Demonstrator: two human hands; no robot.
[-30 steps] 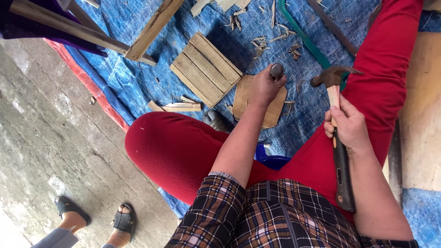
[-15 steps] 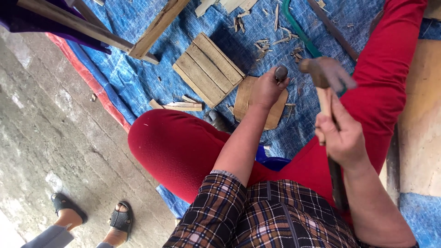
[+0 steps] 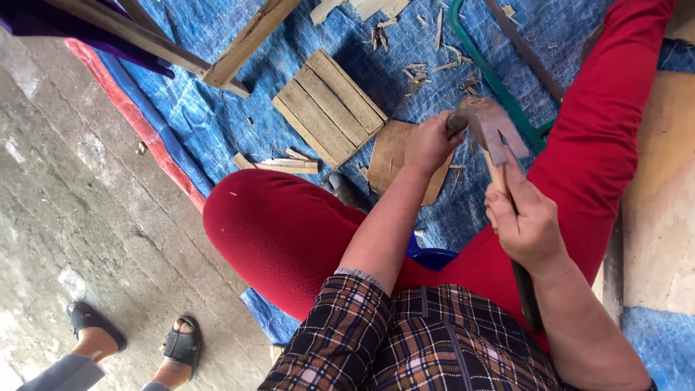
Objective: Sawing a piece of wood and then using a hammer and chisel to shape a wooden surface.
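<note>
Your right hand [image 3: 532,224] grips the hammer [image 3: 492,130] mid-handle; it looks head-heavy and rigid. Your left hand [image 3: 428,141] has its fingers closed around a small dark piece [image 3: 456,122] over the wooden block [image 3: 394,156].

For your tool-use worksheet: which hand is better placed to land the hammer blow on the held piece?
Right, probably. The right hand grips the hammer, its head just beside the dark piece that the left hand steadies on the wooden board.

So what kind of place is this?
Probably an outdoor woodworking spot on the ground: a blue tarp over concrete, wood scraps scattered about, and the right hand holding a hammer.
</note>
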